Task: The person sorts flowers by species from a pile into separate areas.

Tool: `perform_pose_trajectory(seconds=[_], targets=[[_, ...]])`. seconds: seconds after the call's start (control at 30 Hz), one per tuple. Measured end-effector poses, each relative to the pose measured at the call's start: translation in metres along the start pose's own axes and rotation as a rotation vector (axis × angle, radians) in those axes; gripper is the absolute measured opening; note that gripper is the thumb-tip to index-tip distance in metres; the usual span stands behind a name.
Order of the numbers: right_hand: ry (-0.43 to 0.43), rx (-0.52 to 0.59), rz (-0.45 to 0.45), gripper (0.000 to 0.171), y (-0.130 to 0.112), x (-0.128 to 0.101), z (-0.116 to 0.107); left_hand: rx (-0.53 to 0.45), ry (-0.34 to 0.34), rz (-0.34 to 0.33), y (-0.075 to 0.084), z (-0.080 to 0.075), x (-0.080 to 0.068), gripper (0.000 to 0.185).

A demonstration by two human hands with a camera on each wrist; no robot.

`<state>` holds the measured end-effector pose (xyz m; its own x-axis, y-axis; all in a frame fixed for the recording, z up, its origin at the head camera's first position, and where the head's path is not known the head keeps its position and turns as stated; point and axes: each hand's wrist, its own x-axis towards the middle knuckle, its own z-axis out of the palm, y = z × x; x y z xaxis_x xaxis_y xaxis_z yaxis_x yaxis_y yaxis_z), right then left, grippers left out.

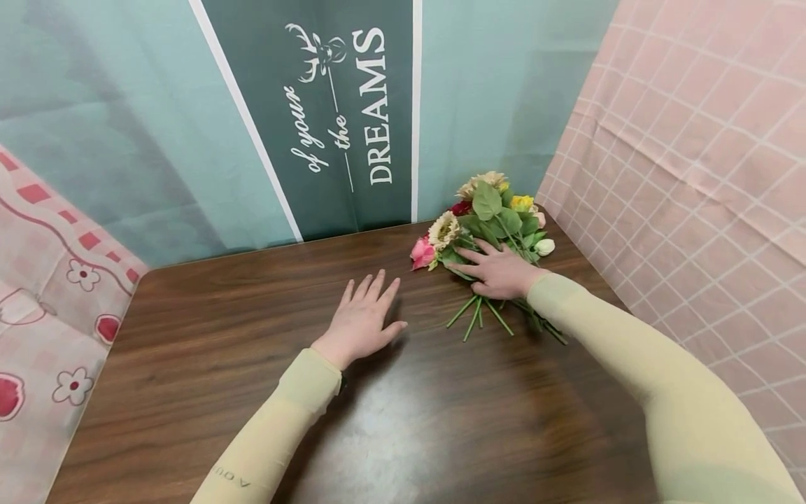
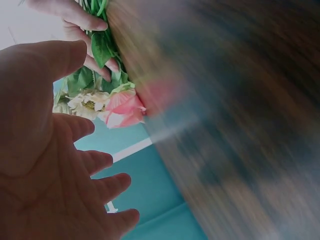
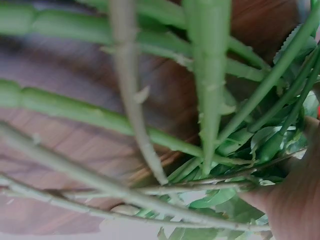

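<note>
A bunch of artificial flowers [image 1: 491,210] lies at the far right of a dark wooden table [image 1: 252,364], heads toward the back wall and green stems [image 1: 478,315] toward me. My right hand [image 1: 504,273] rests on top of the bunch where stems meet leaves, with the thumb and fingers spread and fairly straight. The right wrist view shows the stems [image 3: 210,90] close up over the wood, with my palm [image 3: 295,205] beside them. My left hand [image 1: 364,318] is flat with spread fingers, low over the table and left of the bunch, holding nothing. The left wrist view shows that open palm [image 2: 45,165], a pink rose [image 2: 122,110] and my right hand's fingers [image 2: 80,22] among the leaves.
A teal backdrop with a dark "DREAMS" banner [image 1: 352,112] stands behind the table. A pink checked cloth [image 1: 693,175] closes the right side. A patterned pink cloth [image 1: 44,301] hangs at the left. Bare wood stretches in front of and to the left of my hands.
</note>
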<state>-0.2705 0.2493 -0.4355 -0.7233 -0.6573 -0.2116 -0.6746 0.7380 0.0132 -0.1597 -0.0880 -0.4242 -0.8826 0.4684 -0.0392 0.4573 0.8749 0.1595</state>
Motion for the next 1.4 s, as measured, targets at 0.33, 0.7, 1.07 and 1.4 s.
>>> perform_pose_trajectory(seconds=[0.33, 0.7, 1.07, 1.4], targets=[[0.04, -0.011, 0.004, 0.064, 0.036, -0.018, 0.007, 0.041, -0.025, 0.031, 0.014, 0.013, 0.015, 0.082], [0.136, -0.034, 0.031, 0.055, 0.02, -0.026, 0.0, 0.043, -0.019, 0.051, 0.018, 0.017, 0.012, 0.081], [0.53, 0.279, 0.311, 0.037, 0.015, -0.08, -0.027, 0.031, -0.011, 0.085, 0.018, 0.017, 0.004, 0.081], [0.356, 0.521, 0.561, 0.034, 0.049, -0.109, -0.013, 0.062, -0.01, 0.167, 0.038, 0.013, 0.018, 0.079]])
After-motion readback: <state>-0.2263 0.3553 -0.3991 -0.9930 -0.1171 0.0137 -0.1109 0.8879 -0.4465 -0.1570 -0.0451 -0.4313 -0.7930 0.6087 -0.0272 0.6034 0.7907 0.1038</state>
